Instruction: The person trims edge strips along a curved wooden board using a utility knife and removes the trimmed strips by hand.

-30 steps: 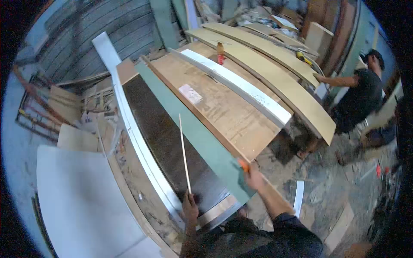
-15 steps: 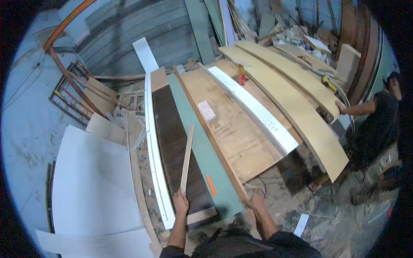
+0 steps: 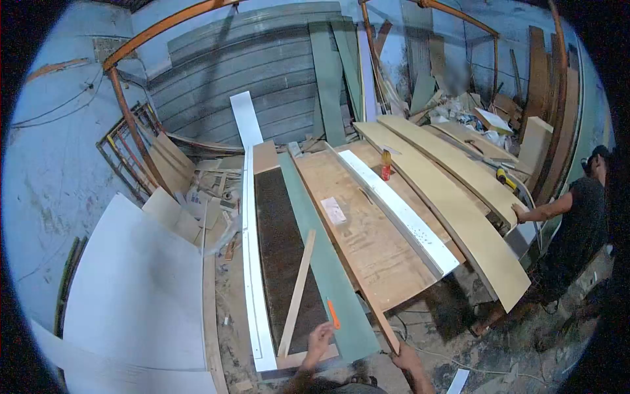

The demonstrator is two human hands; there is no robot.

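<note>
My left hand has its fingers partly spread, with nothing visibly held, just below an orange utility knife. That knife lies on a long green board. Left of it, a narrow wooden strip rests at a slant over a dark brown panel and the green board. At the near end of a long brown wooden strip, my right hand is closed around the wood. This strip runs away from me, beside the plywood sheet.
White boards and curved cream panels lie to the right, near a red bottle. A co-worker on the right touches a cream panel. A large white sheet stands left. Debris and a cord cover the floor.
My left hand has let go of the narrow wooden strip, now lying down, and moved right toward the orange knife. My right hand stays at the long strip's end. The view has tilted up.
</note>
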